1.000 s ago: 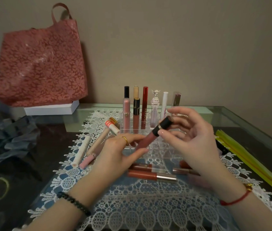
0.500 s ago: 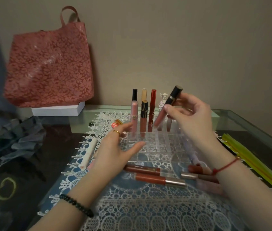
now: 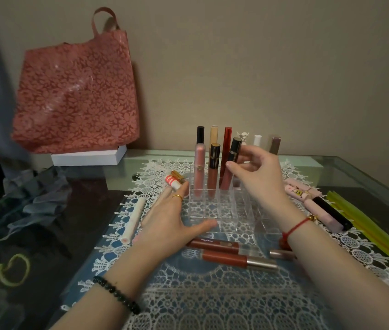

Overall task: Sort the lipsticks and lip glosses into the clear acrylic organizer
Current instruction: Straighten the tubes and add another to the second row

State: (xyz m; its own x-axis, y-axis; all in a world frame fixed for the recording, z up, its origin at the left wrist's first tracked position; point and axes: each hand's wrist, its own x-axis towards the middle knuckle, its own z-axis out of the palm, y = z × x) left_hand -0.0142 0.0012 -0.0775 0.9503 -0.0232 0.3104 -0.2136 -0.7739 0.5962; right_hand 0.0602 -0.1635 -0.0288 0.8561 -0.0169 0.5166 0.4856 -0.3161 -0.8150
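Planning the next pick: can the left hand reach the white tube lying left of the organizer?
Probably yes: the white tube lies uncovered just beside the left hand, which holds nothing.

Right hand (image 3: 257,172) pinched black-capped gloss (image 3: 234,150), tilted, lower end in acrylic organizer (image 3: 226,210) beside two upright glosses (image 3: 213,172). Left hand (image 3: 172,217) lay flat against organizer's left wall.

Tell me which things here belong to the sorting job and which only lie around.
For the job: acrylic organizer, touched by the left hand; black-capped gloss, pinched by the right hand; standing tubes; loose tubes on the lace mat.
Lying about: red bag, white box, yellow strips, grey cloth.
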